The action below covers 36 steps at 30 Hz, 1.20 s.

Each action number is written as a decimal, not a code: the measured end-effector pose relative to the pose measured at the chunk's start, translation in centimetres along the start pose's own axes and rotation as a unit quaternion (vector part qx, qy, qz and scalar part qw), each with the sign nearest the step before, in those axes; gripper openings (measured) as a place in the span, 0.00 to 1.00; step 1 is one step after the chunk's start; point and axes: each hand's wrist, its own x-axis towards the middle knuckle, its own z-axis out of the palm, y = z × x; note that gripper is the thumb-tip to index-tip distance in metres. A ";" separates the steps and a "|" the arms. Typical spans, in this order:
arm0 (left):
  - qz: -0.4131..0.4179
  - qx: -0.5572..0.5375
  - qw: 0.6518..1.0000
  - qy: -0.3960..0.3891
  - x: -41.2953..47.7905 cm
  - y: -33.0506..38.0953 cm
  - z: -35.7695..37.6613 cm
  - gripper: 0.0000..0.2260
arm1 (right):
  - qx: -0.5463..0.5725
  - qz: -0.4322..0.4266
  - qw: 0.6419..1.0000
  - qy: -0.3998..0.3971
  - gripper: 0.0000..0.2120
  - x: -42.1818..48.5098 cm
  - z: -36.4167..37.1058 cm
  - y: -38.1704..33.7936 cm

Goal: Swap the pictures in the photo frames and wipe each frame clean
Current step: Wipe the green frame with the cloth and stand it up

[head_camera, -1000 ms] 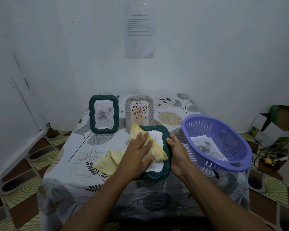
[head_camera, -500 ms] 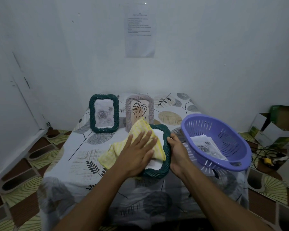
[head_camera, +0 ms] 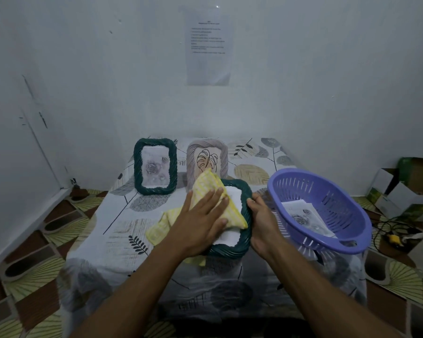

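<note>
A dark green woven photo frame lies tilted on the table in front of me, showing white inside. My left hand presses a yellow checked cloth flat onto it with straight fingers. My right hand grips the frame's right edge. Behind stand a second green frame with a grey rose picture and a beige frame with a leaf drawing, both upright.
A purple plastic basket with several printed pictures sits at the right of the patterned tablecloth. Cardboard boxes and cables lie on the floor at far right. A paper sheet hangs on the wall.
My left hand has slid the cloth up across the frame, away from me. The right hand keeps its hold on the frame's edge.
</note>
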 end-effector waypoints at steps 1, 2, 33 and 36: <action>0.016 -0.008 1.000 0.001 -0.1 0.2 -0.1 0.30 | -0.004 -0.003 1.000 0.005 0.10 0.1 0.0 -0.2; 0.036 -0.019 0.999 -0.001 -0.5 0.4 0.0 0.29 | -0.008 -0.008 1.000 0.013 0.10 0.2 -0.1 -0.5; -0.095 -0.043 0.994 -0.015 -5.7 -8.4 5.6 0.41 | -0.102 -0.046 0.991 0.074 0.11 1.2 -0.9 -0.3; -0.175 -0.033 0.984 -0.001 -7.4 -11.8 5.0 0.43 | -0.109 -0.043 0.991 0.070 0.10 1.3 -0.8 -0.1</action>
